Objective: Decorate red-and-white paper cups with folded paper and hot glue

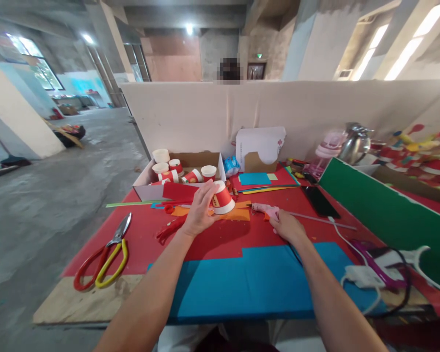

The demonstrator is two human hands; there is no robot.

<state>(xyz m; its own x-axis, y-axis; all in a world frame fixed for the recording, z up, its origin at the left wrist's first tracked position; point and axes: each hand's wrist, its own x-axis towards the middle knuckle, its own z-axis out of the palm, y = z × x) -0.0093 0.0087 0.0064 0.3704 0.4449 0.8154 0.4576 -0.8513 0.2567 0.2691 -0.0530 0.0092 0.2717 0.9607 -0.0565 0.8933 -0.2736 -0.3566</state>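
Observation:
My left hand (pixel 200 210) is closed around the left side of a red and white paper cup (pixel 223 202), which is tilted with its wide rim down. Orange paper (pixel 242 213) lies under and beside the cup. In my right hand (pixel 289 228) is a pink hot glue gun (pixel 266 209), its nozzle pointing left towards the cup with a gap between them. A pale glue stick (pixel 322 221) extends from behind the gun to the right. Left of my left hand lies a bundle of red strips (pixel 170 230).
Scissors (pixel 115 249) with red and yellow handles lie at the left. A box (pixel 143 193) holds several paper cups. Blue sheets (pixel 242 281) cover the front edge. A phone (pixel 320 201), cables and a green panel (pixel 381 220) stand right. A person's head shows beyond the partition (pixel 183 112).

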